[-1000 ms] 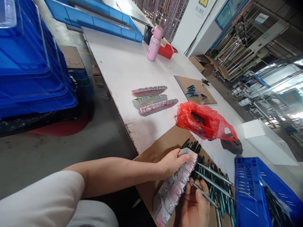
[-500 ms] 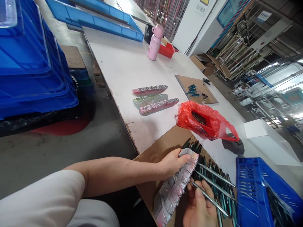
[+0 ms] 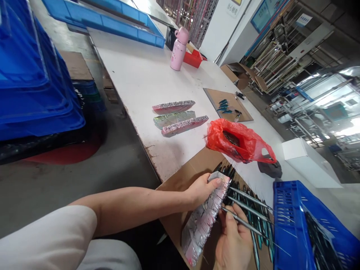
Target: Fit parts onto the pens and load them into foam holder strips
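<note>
My left hand [image 3: 201, 189] grips the upper end of a long block [image 3: 206, 219] with a silvery, pink-stained, creased surface, held tilted over the cardboard. Several slim grey rods with thin wire ends stick out to the right from the block's edge. Between the thumb and fingers of my right hand [image 3: 234, 236] is the lowest slim rod [image 3: 246, 224], its near tip at the block's edge. Beneath and beyond lie many dark, teal-shiny slender pieces [image 3: 261, 232] with wire ends, in rows on the cardboard sheet [image 3: 180, 172].
Three similar blocks [image 3: 180, 129] lie on the white table [image 3: 132, 82]. Beyond my hands sit a red plastic bag [image 3: 253, 142], a blue crate [image 3: 292, 210] and a white box [image 3: 306, 161]. A pink bottle [image 3: 177, 52] stands farther back; blue bins [image 3: 33, 86] are stacked at left.
The whole view has shifted slightly, so things appear a little farther left. Both hands keep their hold on the block and the rod, with little other visible movement.
</note>
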Tool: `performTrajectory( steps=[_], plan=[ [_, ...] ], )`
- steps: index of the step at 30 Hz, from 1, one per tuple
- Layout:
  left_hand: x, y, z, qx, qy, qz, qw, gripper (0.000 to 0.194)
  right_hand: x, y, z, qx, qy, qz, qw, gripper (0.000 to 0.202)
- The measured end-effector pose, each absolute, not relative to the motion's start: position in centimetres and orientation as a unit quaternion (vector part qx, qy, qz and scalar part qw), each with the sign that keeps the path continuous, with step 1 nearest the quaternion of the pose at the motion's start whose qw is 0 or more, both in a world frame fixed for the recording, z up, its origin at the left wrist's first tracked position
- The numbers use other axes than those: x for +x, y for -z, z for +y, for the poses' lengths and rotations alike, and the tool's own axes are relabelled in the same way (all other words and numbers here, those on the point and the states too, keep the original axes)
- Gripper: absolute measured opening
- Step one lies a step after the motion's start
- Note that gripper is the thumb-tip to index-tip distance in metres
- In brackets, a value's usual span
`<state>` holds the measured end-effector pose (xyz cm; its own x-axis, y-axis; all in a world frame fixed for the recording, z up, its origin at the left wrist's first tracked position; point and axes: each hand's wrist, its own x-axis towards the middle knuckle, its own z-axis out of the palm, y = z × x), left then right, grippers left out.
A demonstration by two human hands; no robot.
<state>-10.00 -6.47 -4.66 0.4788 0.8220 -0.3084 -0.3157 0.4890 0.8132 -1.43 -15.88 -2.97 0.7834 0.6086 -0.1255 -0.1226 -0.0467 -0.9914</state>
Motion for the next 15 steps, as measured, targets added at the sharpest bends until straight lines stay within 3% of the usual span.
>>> performTrajectory(
  steps=[6,9,11,13,15],
  plan=[
    [-10.1,4.0,-5.9,0.287,-0.355,0.311,0.833,0.049,-2.0,2.0,-16.0,-0.632,-0.343,-0.242,0.652,0.052],
    [-10.4,3.5,-5.7,0.246,-0.343,0.312,0.851,0.047,0.9,2.3,-18.0,-0.673,-0.302,-0.302,0.604,0.054],
    [-10.5,3.3,-5.7,0.230,-0.333,0.311,0.860,0.046,4.5,2.7,-19.8,-0.782,-0.186,-0.315,0.504,0.050],
    [-10.6,3.2,-5.8,0.228,-0.329,0.303,0.865,0.044,8.4,3.1,-21.5,-0.902,-0.072,-0.322,0.280,0.046],
    [-10.6,3.3,-5.8,0.233,-0.329,0.298,0.865,0.044,11.8,3.3,-22.6,-0.927,-0.056,-0.308,0.206,0.038]
  ],
)
